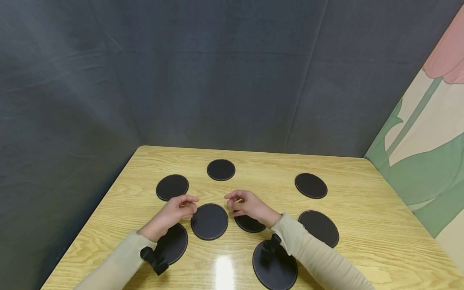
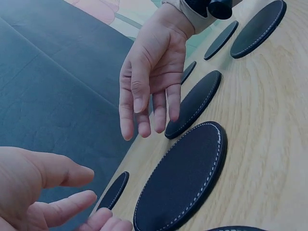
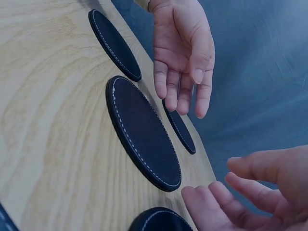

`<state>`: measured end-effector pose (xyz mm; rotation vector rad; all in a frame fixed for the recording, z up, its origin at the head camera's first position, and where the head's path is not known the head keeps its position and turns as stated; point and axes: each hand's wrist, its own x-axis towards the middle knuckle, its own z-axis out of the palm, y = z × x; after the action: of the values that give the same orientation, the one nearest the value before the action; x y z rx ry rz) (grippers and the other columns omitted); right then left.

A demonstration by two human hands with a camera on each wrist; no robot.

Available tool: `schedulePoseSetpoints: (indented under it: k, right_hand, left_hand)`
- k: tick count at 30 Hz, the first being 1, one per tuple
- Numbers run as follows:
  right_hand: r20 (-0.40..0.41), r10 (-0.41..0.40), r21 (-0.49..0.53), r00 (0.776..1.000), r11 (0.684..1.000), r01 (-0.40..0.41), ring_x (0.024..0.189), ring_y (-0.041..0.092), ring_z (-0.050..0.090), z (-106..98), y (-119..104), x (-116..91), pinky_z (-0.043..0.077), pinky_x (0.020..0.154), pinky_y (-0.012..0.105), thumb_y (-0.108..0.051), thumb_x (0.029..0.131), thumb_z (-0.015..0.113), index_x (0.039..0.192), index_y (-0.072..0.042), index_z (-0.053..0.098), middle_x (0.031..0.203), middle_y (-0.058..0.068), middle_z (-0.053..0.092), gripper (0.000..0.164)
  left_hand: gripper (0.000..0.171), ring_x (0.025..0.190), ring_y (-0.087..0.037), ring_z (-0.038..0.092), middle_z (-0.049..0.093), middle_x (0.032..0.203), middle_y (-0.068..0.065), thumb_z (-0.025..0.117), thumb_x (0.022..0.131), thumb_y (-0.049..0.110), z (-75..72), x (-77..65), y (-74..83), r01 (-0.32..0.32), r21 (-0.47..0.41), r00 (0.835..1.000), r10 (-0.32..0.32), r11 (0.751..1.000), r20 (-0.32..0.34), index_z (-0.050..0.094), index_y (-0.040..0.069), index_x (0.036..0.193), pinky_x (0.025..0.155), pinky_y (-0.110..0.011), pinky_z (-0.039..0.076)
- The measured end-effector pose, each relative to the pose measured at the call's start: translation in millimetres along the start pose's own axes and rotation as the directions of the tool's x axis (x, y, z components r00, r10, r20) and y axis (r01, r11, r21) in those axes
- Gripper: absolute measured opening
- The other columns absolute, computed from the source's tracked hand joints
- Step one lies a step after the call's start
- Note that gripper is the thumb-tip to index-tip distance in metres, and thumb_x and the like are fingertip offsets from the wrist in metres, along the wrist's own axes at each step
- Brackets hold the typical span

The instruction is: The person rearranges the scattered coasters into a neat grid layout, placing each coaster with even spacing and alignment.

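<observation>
Several round black coasters with pale edge stitching lie flat and apart on a wooden table. My left hand [image 1: 175, 211] hovers with relaxed, slightly bent fingers, holding nothing, between the far-left coaster [image 1: 172, 187] and the near-left coaster [image 1: 172, 244]. Facing it, my right hand [image 1: 250, 206] is raised over another coaster [image 1: 250, 224] and partly hides it; its loose fingers hold nothing. Between the two hands lies the middle coaster [image 1: 209, 221], which shows whole in the left wrist view as a stitched disc [image 2: 180, 178]. Both wrist views show the fingers apart from the coasters.
One coaster [image 1: 221, 169] lies toward the table's back edge. To the right are two more, a farther coaster [image 1: 311, 185] and a nearer coaster [image 1: 319, 228]. Below the right forearm is another coaster [image 1: 274, 266]. A dark curtain [image 1: 217, 80] hangs behind the table [image 1: 380, 225].
</observation>
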<state>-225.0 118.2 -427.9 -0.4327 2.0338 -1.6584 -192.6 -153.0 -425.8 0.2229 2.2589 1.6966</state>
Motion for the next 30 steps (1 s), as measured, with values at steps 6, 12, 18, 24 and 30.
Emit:
schedulePoseSetpoints:
  k: [6,12,18,24,30]
  right_hand:
    - [0.027,0.021,-0.039,0.999,0.999,-0.02,0.092,0.023,0.063,1.2,1.8,-0.1,0.057,0.087,0.044,-0.002,0.096,0.056,0.128,0.012,0.051,0.105,0.016,0.058,0.036]
    - [0.031,0.061,-0.071,0.998,0.996,-0.058,0.094,0.022,0.062,3.7,1.3,-0.2,0.058,0.085,0.041,-0.003,0.095,0.056,0.127,0.008,0.054,0.104,0.014,0.058,0.034]
    - [0.037,0.08,-0.107,0.996,0.991,-0.076,0.097,0.021,0.063,6.5,0.5,-0.4,0.058,0.083,0.039,-0.004,0.096,0.056,0.127,0.006,0.055,0.108,0.016,0.058,0.033]
    - [0.046,0.091,-0.098,0.995,0.991,-0.087,0.099,0.023,0.064,8.6,0.7,-1.3,0.058,0.083,0.04,-0.005,0.095,0.057,0.129,0.006,0.054,0.115,0.019,0.057,0.035]
    - [0.058,0.093,-0.082,0.994,0.993,-0.088,0.1,0.024,0.064,10.7,0.7,-2.2,0.058,0.085,0.041,-0.004,0.095,0.057,0.129,0.007,0.053,0.118,0.022,0.056,0.036]
  left_hand:
    - [0.04,0.101,-0.022,0.062,0.056,0.115,-0.024,0.056,0.094,0.006,-0.4,-2.6,-1.4,0.036,0.018,0.999,-0.036,0.999,-0.005,0.05,-0.009,0.131,0.089,-0.038,0.055]
    - [0.044,0.104,-0.026,0.062,0.052,0.125,-0.028,0.058,0.094,0.005,0.2,-3.0,-2.1,0.055,0.017,0.998,-0.055,0.998,0.019,0.047,-0.01,0.134,0.087,-0.04,0.056]
    - [0.046,0.105,-0.028,0.061,0.051,0.125,-0.03,0.059,0.092,0.005,2.0,-5.7,-1.1,0.056,0.036,0.998,-0.058,0.998,0.036,0.046,-0.011,0.134,0.087,-0.041,0.056]
    - [0.046,0.109,-0.03,0.057,0.052,0.126,-0.027,0.062,0.09,0.004,7.2,-7.2,-0.5,0.078,0.057,0.997,-0.079,0.995,0.014,0.049,-0.01,0.132,0.084,-0.039,0.055]
    - [0.047,0.109,-0.03,0.054,0.053,0.126,-0.025,0.064,0.087,0.002,13.2,-5.4,-2.6,0.106,0.058,0.994,-0.105,0.993,-0.013,0.051,-0.009,0.131,0.081,-0.037,0.056]
